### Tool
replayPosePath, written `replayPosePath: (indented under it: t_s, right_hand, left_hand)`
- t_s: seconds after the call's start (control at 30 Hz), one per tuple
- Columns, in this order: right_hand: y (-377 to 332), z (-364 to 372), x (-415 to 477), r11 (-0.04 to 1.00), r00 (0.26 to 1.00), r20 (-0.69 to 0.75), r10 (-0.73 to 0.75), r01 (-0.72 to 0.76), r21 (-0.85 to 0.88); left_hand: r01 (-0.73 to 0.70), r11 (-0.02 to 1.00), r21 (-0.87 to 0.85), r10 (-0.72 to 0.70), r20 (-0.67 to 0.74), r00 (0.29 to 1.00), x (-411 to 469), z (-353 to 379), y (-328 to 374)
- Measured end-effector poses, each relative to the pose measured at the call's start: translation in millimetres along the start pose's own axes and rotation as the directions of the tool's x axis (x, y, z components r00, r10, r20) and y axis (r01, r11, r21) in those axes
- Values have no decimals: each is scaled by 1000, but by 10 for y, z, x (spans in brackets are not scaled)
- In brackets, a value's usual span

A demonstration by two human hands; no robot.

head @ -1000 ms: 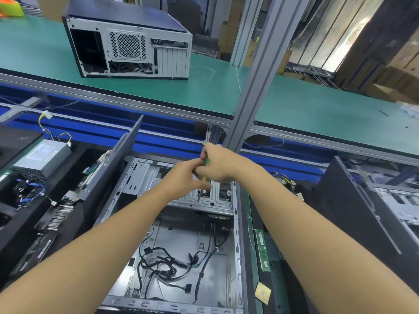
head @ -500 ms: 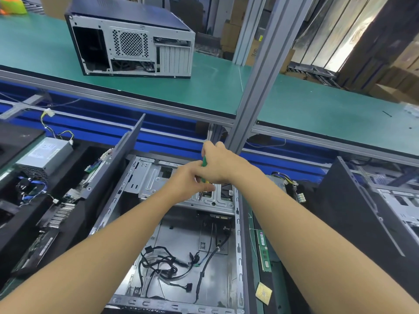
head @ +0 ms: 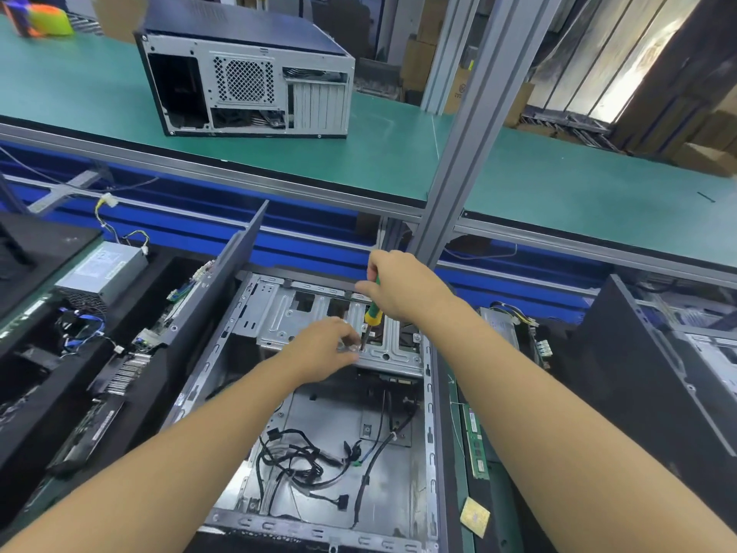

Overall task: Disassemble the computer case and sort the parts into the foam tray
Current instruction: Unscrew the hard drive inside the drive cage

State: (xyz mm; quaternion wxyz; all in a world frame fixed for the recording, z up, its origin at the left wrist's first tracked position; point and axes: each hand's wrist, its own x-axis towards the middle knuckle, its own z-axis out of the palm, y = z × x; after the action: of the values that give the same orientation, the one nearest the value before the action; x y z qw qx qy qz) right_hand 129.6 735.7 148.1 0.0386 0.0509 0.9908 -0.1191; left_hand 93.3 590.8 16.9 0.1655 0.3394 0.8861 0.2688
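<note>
An open computer case (head: 428, 433) lies flat below me, with loose black cables (head: 303, 461) on its bare floor. At its far end sits a silver drive cage (head: 287, 313). My right hand (head: 402, 287) grips a green and yellow screwdriver (head: 373, 313), held upright with its tip down on the cage's front edge. My left hand (head: 323, 349) pinches its fingers right at the screwdriver's tip; what they hold is too small to tell. The black foam tray (head: 36, 417) on the left holds a power supply (head: 99, 273), circuit boards and cables.
A detached dark side panel (head: 223, 285) leans between the case and the tray. A green memory stick (head: 474, 445) and a small gold chip (head: 474, 516) lie right of the case. Another case (head: 686, 373) stands at right. A closed case (head: 247, 73) sits on the green upper shelf behind a metal post (head: 470, 133).
My right hand has risen a little, so the screwdriver's green and yellow handle now shows below it. My left hand has slid lower, to the tip on the drive cage.
</note>
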Motion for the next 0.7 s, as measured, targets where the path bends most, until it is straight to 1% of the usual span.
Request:
replayPosePath:
  t_s: [0.07, 0.13, 0.2, 0.33, 0.43, 0.53, 0.63, 0.7]
  right_hand:
    - [24, 13, -25, 999, 999, -34, -13, 14, 37]
    - [47, 0, -45, 997, 999, -43, 13, -10, 80]
    - [70, -38, -70, 993, 998, -53, 26, -19, 119]
    - [124, -112, -111, 991, 995, -101, 4, 10, 134]
    - [166, -160, -139, 988, 991, -136, 0, 21, 151]
    - [216, -185, -171, 984, 990, -142, 8, 18, 179]
    - [270, -205, -210, 979, 989, -146, 23, 8, 205]
    - [312, -230, -245, 977, 987, -154, 40, -6, 213]
  left_hand:
    - [20, 1000, 14, -19, -43, 999, 30, 61, 39]
    - [63, 997, -43, -67, -79, 995, 64, 104, 59]
    - [100, 993, -58, -105, -95, 990, 103, 130, 75]
    - [136, 988, -74, -143, -104, 984, 178, 158, 100]
    - [133, 986, -97, -143, -104, 984, 205, 156, 96]
    - [116, 985, -128, -130, -112, 985, 208, 152, 139]
    - [76, 978, -192, -107, -158, 982, 212, 176, 223]
    - [41, 979, -198, -75, -164, 984, 224, 178, 293]
